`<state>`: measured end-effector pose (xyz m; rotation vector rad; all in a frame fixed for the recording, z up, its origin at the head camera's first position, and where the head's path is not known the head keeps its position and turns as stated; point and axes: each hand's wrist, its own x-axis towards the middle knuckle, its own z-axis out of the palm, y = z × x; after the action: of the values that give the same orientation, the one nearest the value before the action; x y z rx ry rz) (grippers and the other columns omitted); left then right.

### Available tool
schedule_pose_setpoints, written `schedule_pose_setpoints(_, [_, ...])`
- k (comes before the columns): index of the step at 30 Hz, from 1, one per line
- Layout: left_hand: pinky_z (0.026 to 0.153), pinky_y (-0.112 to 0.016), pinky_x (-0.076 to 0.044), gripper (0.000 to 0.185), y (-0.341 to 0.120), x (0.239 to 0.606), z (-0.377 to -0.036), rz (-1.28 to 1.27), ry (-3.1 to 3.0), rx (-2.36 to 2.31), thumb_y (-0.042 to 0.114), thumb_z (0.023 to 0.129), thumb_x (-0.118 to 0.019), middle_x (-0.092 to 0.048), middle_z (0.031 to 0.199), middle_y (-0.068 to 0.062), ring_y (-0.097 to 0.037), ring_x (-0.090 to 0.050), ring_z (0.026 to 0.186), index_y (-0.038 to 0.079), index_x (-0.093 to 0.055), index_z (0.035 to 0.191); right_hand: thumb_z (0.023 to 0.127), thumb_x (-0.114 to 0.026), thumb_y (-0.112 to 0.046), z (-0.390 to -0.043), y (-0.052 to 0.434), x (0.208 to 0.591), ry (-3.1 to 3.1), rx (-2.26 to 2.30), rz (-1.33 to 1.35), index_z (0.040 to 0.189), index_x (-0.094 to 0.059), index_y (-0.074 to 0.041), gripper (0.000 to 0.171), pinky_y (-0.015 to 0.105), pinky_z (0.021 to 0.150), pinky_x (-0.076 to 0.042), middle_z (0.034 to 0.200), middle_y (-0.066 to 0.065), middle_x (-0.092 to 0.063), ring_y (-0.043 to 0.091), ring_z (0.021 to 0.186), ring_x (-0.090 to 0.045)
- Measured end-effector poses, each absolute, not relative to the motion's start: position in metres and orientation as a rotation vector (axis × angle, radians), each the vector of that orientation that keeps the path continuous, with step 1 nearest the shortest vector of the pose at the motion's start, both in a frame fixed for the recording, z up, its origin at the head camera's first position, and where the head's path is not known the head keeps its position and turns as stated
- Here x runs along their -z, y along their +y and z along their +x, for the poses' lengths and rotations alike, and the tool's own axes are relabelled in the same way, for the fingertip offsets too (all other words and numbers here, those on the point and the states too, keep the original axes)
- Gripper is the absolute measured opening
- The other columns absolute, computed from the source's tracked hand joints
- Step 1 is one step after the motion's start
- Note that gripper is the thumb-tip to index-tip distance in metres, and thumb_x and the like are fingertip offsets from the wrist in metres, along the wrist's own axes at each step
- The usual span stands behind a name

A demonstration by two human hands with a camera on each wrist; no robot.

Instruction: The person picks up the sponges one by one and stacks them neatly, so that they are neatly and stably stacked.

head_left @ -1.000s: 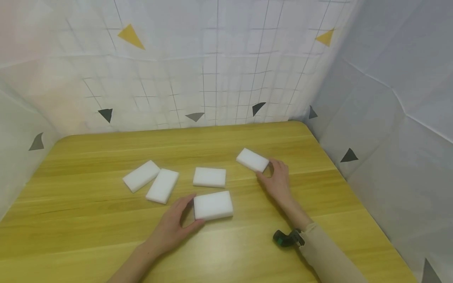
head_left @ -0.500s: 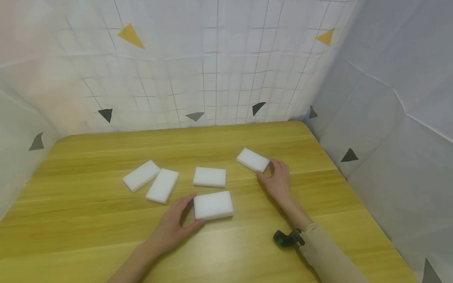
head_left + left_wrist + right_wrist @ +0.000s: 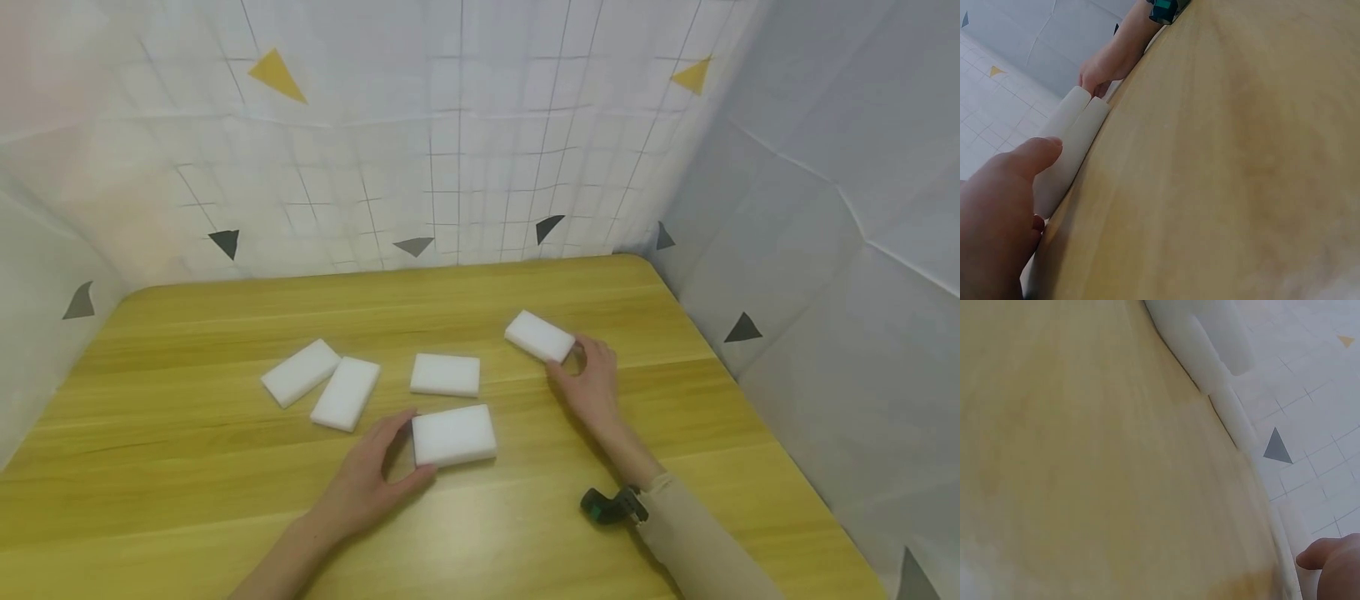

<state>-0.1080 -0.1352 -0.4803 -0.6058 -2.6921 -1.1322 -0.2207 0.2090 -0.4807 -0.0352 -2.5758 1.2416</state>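
Left hand (image 3: pixel 367 475) pinches the near foam block (image 3: pixel 453 435) across its left end; right hand (image 3: pixel 588 383) pinches the far-right block (image 3: pixel 540 336), beyond and right of that near block. End grips presumably steady each, leaving tops uncovered. Beyond the near block: middle block (image 3: pixel 446 375); further left, slanted block (image 3: pixel 346 393) and outermost block (image 3: pixel 301 372). Left-wrist view alone shows a seam between white edges; stacked or separate, cannot tell.

Head view downward, wrist views low; table (image 3: pixel 517 517) shared.
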Motion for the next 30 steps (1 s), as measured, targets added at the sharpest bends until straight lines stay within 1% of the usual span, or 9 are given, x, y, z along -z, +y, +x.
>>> schedule_pose_setpoints(9, [0.112, -0.043, -0.044, 0.077, -0.135, 0.479, -0.108, -0.614, -2.672, 1.154, 0.044, 0.084, -0.079, -0.055, 0.143, -0.002, -0.021, -0.052, 0.133, 0.012, -0.048, 0.146, 0.089, -0.074, -0.028, -0.216, 0.206, 0.474, -2.577, -1.264, -0.071, 0.138, -0.049, 0.0, 0.062, 0.05, 0.105, -0.041, 0.133, 0.019, -0.05, 0.035, 0.124, -0.04])
schedule_pose_setpoints(15, [0.112, -0.043, -0.044, 0.076, -0.135, 0.48, -0.108, -0.615, -2.673, 1.139, 0.043, 0.084, -0.079, -0.055, 0.143, -0.002, -0.021, -0.052, 0.133, 0.012, -0.048, 0.146, 0.087, -0.075, -0.027, -0.213, 0.205, 0.477, -2.547, -1.264, -0.042, 0.136, -0.052, -0.001, 0.06, 0.051, 0.105, -0.04, 0.132, 0.019, -0.052, 0.035, 0.124, -0.041])
schedule_pose_setpoints(23, [0.113, -0.044, -0.043, 0.076, -0.135, 0.48, -0.108, -0.606, -2.69, 1.139, 0.045, 0.085, -0.078, -0.055, 0.144, -0.002, -0.021, -0.051, 0.134, 0.012, -0.047, 0.146, 0.088, -0.076, -0.026, -0.211, 0.204, 0.476, -2.527, -1.278, -0.012, 0.136, -0.052, -0.001, 0.059, 0.049, 0.101, -0.04, 0.132, 0.019, -0.051, 0.035, 0.121, -0.041])
schedule_pose_setpoints(30, [0.113, -0.044, -0.043, 0.076, -0.135, 0.48, -0.109, -0.604, -2.691, 1.14, 0.046, 0.085, -0.077, -0.055, 0.144, -0.002, -0.022, -0.051, 0.134, 0.013, -0.047, 0.146, 0.086, -0.078, -0.024, -0.206, 0.2, 0.475, -2.524, -1.255, 0.046, 0.134, -0.055, -0.004, 0.056, 0.051, 0.1, -0.041, 0.131, 0.018, -0.053, 0.035, 0.121, -0.042])
